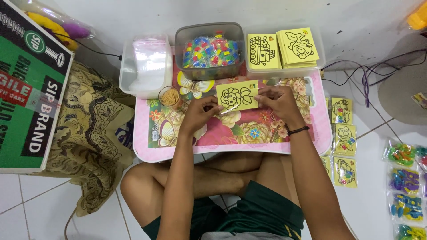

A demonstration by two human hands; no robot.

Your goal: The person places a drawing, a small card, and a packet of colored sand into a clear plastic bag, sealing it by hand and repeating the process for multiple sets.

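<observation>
A yellow card (237,95) with a black outline drawing is held over a small pink flowered table (231,142). My left hand (199,113) pinches its lower left edge, along with what looks like a thin stick. My right hand (276,101), with a dark band on the wrist, grips the card's right edge. Both hands sit near the middle of the table top.
Behind the table stand a tub of clear bags (147,64), a tub of colourful small packets (210,51) and a tub of yellow cards (284,46). A small cup of sticks (170,98) is at the left. Packed cards (342,138) and packets (404,178) lie on the floor right; a cardboard box (31,84) left.
</observation>
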